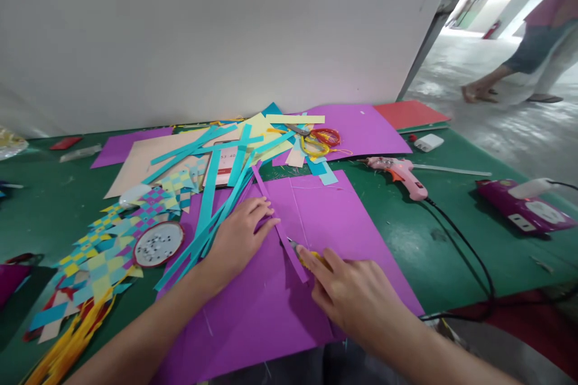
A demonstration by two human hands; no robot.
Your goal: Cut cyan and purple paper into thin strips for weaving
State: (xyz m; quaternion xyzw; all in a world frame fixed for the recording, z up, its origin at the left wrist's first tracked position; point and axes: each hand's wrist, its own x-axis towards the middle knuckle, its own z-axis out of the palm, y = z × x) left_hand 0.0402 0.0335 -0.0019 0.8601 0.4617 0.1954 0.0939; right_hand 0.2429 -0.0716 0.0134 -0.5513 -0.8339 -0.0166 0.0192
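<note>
My left hand [241, 228] lies on a purple paper sheet [253, 313], its fingers stretched over a narrow purple strip [295, 261] and the thumb apart. Long teal strips [210, 204] lie in a bundle just left of it. My right hand [356, 289] is closed round a yellow-handled cutter knife [313, 257], whose blade tip points up and left, close to the strip. Whether the blade touches the paper I cannot tell.
Left are woven paper pieces [99, 264] and a round dish of googly eyes [159, 244]. Scissors [323, 138] and a phone [223, 165] lie at the back. A pink glue gun [397, 173] and a purple power box [524, 207] sit right. A person [542, 42] stands beyond.
</note>
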